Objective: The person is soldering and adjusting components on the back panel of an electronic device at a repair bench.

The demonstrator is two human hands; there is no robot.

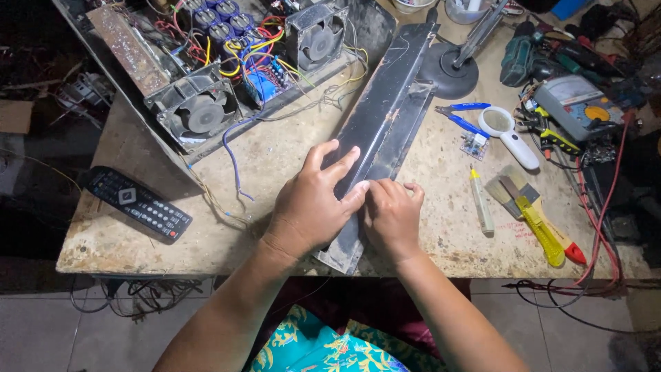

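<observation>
Currently both hands — left (pixel 310 207), right (pixel 391 219) — press fingers flat on the panel (pixel 382 110); its edge overhangs the table (pixel 124 241) — may slip off.

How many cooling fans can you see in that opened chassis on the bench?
2: one fan at the chassis's near left corner, another fan farther back beside the long black panel. Wiring may hide more.

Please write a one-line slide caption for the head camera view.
Both hands, left hand and right hand, press on a long black metal panel on a cluttered workbench.
</observation>
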